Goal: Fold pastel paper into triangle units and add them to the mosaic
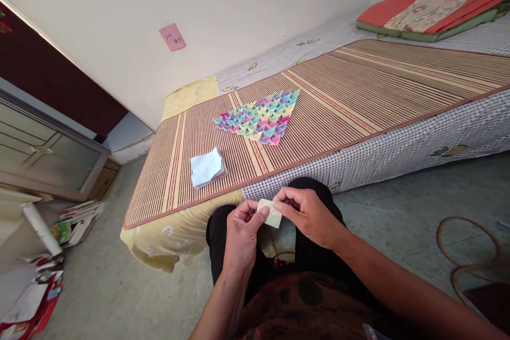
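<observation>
In the head view, the left hand (244, 228) is raised over the lap, its forearm running steeply up from below, thumb laid across the front of a pale yellow paper (274, 219) and the fingers curled behind it. The right hand (313, 217) comes in from the other side, its forearm slanting well out to the right, with thumb and forefinger brought together on the paper's upper right part. Both hands are closed on the same sheet, the fingertips close to each other.

The paper is small and roughly square, tilted so that one corner points down, with a faint crease line across its face. It is held above the gap between the knees, just off the near edge of the striped mat (338, 111). On the mat, a stack of paper (206, 167) with a light blue top sheet lies by that edge, towards the near left corner; many-coloured folded paper pieces (265, 117) stand in rows farther back.
</observation>
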Demonstrator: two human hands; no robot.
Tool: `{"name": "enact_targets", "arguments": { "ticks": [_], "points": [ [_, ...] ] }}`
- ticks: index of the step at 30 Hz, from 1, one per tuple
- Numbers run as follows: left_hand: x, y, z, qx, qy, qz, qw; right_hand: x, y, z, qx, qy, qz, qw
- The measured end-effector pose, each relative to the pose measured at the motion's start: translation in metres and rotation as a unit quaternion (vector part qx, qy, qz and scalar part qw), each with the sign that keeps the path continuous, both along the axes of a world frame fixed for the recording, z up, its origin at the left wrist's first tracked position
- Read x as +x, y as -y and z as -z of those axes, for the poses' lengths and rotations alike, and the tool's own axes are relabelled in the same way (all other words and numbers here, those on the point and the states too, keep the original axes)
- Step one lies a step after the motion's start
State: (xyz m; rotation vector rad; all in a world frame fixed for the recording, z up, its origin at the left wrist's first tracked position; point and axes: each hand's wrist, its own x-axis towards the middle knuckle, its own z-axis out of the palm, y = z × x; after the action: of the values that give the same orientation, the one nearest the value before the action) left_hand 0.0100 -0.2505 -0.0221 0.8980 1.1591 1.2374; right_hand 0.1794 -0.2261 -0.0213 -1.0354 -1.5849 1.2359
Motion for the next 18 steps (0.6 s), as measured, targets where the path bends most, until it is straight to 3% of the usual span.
{"name": "enact_targets", "arguments": {
  "ticks": [4,9,18],
  "points": [
    [0.001,-0.001,-0.002,0.009,0.005,-0.004,1.0,0.002,-0.002,-0.001,0.001,0.001,0.001,1.0],
    [-0.003,-0.003,-0.009,0.002,-0.054,0.027,0.998,0.007,-0.003,-0.007,0.058,0.041,-0.006,0.997],
    [-0.001,0.001,-0.001,0.032,-0.048,-0.043,0.997,0.01,-0.006,-0.007,0.02,-0.002,-0.02,1.0]
  ]
}}
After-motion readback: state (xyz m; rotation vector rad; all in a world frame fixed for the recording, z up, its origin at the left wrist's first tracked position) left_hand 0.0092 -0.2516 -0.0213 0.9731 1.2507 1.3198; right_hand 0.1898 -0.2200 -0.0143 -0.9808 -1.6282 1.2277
